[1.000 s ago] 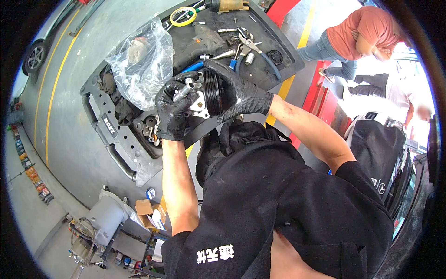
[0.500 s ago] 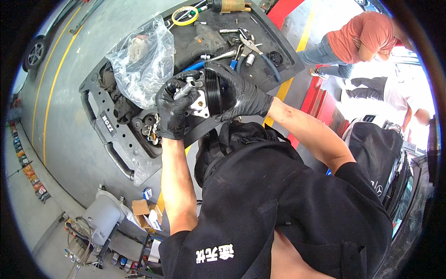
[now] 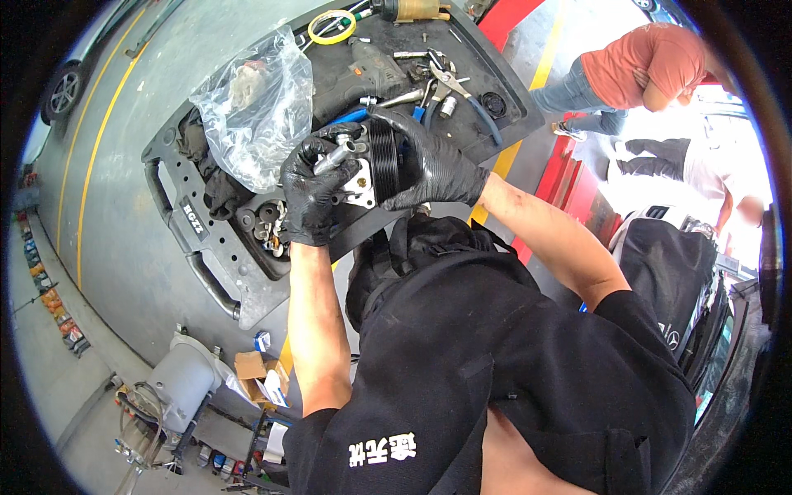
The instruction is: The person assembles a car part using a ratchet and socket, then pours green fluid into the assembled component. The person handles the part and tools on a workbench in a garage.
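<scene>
Between my hands is a silver metal pump with a black grooved pulley (image 3: 384, 167); it looks like a vehicle's power steering or water pump. My left hand (image 3: 309, 194), in a black glove, has its fingers curled round the metal housing by a short silver pipe stub. The gloved right hand (image 3: 441, 165) grips the pulley from the other side, its thumb and fingers spanning the rim. The pump is held up above the near edge of a black cart top (image 3: 330, 223). The palms hide much of the housing and the pulley's outer face.
On the cart lie a clear plastic bag (image 3: 256, 124), a power tool (image 3: 363, 74), pliers (image 3: 462, 95), a yellow ring (image 3: 332, 27) and small metal parts (image 3: 271, 227). A person in a red shirt (image 3: 643, 66) stands at the far right, near a red lift part (image 3: 569, 181).
The pump has turned slightly in my hands, and the right hand's fingers have shifted a little on the pulley. Both hands keep their hold in nearly the same place.
</scene>
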Action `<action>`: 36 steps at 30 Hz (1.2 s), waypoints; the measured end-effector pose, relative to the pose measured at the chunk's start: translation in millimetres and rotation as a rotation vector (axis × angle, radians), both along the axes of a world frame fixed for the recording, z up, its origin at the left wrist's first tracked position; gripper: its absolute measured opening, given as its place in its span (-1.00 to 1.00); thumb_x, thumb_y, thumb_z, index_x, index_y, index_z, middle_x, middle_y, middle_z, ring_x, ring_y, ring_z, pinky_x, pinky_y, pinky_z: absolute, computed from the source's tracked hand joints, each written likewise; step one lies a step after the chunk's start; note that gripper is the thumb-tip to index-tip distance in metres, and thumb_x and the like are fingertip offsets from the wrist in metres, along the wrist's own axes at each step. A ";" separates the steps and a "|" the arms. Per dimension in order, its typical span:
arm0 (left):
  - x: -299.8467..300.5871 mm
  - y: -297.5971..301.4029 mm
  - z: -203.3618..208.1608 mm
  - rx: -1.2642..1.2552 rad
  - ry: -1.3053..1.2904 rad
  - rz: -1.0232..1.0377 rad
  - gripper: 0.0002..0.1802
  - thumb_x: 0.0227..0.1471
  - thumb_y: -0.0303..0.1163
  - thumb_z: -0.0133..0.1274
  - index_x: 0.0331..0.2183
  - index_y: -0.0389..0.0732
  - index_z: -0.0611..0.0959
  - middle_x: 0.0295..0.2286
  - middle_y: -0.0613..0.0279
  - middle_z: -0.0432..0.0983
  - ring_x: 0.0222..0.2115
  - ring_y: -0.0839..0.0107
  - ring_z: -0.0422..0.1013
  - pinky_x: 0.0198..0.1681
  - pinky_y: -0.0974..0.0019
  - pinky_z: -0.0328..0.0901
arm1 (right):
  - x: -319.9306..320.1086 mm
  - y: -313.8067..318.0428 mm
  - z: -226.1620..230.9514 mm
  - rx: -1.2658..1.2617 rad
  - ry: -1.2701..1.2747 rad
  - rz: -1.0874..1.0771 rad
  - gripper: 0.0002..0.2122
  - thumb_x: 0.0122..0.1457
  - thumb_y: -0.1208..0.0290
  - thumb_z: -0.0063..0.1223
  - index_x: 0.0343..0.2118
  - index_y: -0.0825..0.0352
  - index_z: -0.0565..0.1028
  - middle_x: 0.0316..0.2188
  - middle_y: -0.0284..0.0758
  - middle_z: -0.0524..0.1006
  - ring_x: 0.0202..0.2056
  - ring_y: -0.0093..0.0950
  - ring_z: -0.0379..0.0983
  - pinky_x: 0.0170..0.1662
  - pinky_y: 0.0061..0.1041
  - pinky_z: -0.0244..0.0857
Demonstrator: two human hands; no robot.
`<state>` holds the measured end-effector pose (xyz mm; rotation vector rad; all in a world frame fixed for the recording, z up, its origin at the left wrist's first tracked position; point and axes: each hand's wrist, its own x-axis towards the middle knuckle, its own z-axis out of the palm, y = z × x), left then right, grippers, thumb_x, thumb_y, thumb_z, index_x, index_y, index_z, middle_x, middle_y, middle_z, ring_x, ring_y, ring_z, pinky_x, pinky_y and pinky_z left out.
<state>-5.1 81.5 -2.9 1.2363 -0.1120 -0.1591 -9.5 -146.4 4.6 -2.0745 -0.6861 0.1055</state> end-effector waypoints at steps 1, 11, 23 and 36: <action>0.0 -0.7 -0.5 0.001 0.006 0.004 -0.77 -0.24 -0.64 0.25 -0.43 -0.26 0.58 -0.10 -0.04 0.60 -0.11 0.25 0.51 0.02 0.19 0.37 | 1.6 -0.7 -0.7 0.029 0.049 -0.006 0.16 -0.22 0.07 0.57 0.38 0.35 0.00 0.28 -0.08 0.26 0.31 -0.22 0.19 0.36 -0.28 0.07; 1.4 2.4 -12.6 0.003 -0.005 0.013 -0.77 -0.24 -0.62 0.25 -0.43 -0.25 0.58 -0.09 -0.06 0.59 -0.08 0.21 0.50 0.06 0.15 0.35 | -2.0 -0.7 -1.0 -0.035 -0.135 0.013 0.12 -0.17 0.04 0.53 0.39 0.33 0.00 0.26 -0.07 0.28 0.29 -0.23 0.21 0.34 -0.29 0.11; -0.4 2.3 -8.9 0.018 0.013 0.029 -0.78 -0.22 -0.64 0.23 -0.40 -0.30 0.61 -0.13 0.02 0.61 -0.13 0.30 0.51 -0.01 0.24 0.38 | -4.9 -0.2 -2.0 -0.041 -0.103 0.009 0.14 -0.21 0.02 0.54 0.38 0.34 0.04 0.35 -0.08 0.11 0.36 -0.15 0.04 0.40 -0.21 -0.04; 1.5 1.1 -6.6 0.029 0.000 0.024 -0.80 -0.24 -0.65 0.25 -0.46 -0.27 0.58 -0.13 0.00 0.62 -0.13 0.28 0.51 0.00 0.22 0.36 | -1.9 0.3 0.2 -0.068 -0.150 -0.002 0.16 -0.26 0.10 0.59 0.38 0.30 0.04 0.29 -0.06 0.22 0.29 -0.21 0.20 0.37 -0.29 0.06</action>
